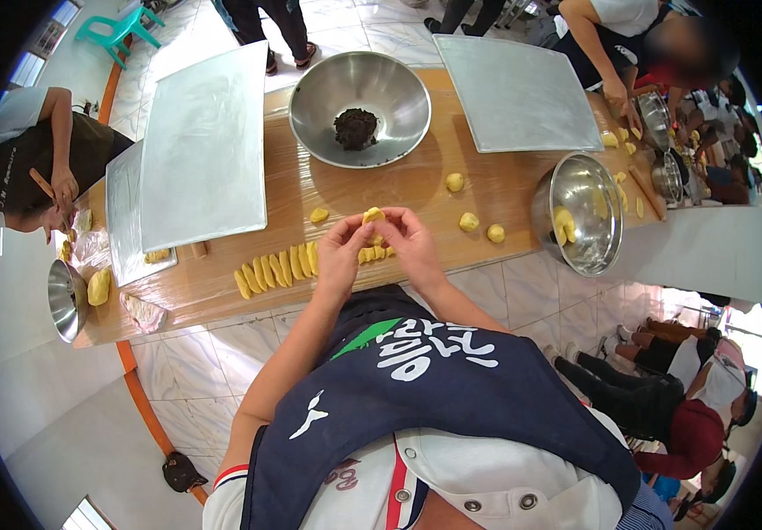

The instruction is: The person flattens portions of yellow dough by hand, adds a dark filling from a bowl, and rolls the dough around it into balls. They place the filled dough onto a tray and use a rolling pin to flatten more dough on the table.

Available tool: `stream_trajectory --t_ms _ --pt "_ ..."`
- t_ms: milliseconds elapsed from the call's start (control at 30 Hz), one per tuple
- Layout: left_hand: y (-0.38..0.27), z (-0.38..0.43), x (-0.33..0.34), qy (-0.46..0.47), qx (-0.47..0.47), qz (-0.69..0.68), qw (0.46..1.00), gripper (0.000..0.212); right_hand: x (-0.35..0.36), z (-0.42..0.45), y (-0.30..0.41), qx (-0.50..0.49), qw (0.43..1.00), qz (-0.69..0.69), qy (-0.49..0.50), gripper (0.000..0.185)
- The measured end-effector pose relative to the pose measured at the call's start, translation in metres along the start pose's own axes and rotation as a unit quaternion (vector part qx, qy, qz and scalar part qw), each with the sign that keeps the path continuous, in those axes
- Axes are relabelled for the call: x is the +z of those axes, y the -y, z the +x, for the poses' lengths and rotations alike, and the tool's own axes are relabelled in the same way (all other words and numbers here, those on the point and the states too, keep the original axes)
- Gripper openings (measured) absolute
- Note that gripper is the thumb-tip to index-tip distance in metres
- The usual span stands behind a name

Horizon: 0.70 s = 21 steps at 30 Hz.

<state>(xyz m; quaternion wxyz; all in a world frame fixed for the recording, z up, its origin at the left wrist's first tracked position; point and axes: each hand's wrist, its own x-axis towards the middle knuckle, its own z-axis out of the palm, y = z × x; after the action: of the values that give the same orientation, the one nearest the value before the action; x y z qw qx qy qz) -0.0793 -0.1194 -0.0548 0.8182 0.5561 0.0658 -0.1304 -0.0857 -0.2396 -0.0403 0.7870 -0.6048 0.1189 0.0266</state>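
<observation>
My left hand (342, 248) and my right hand (413, 244) meet above the near side of the table, the fingertips of both pinching a small piece of yellow dough (373, 214). Below them runs a row of cut yellow dough strips (275, 268), partly hidden behind my hands. A small dough lump (319, 215) lies just left of my fingers. To the right sit three round dough balls (468, 222), apart from one another. Beyond my hands, a wide steel bowl (308, 126) holds a dark, crumbly mass (356, 129).
Metal trays (205, 159) (520, 99) flank the bowl on the plastic-covered wooden table (381, 189). A steel bowl (609, 245) with yellow dough stands at the right edge. One person (56, 132) works at the left end, another (609, 53) at the far right; a rolling pin (647, 192) lies there.
</observation>
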Motion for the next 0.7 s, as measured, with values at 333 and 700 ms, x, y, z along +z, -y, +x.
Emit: stream_trajectory --t_ms 333,700 --pt "-0.011 -0.006 0.003 -0.002 -0.047 -0.131 0.99 0.02 -0.015 0.005 0.004 0.036 0.995 0.059 0.078 0.019" --pt "-0.011 -0.006 0.001 0.009 -0.018 -0.059 0.998 0.023 -0.015 0.004 0.002 0.058 0.995 0.041 0.073 0.02"
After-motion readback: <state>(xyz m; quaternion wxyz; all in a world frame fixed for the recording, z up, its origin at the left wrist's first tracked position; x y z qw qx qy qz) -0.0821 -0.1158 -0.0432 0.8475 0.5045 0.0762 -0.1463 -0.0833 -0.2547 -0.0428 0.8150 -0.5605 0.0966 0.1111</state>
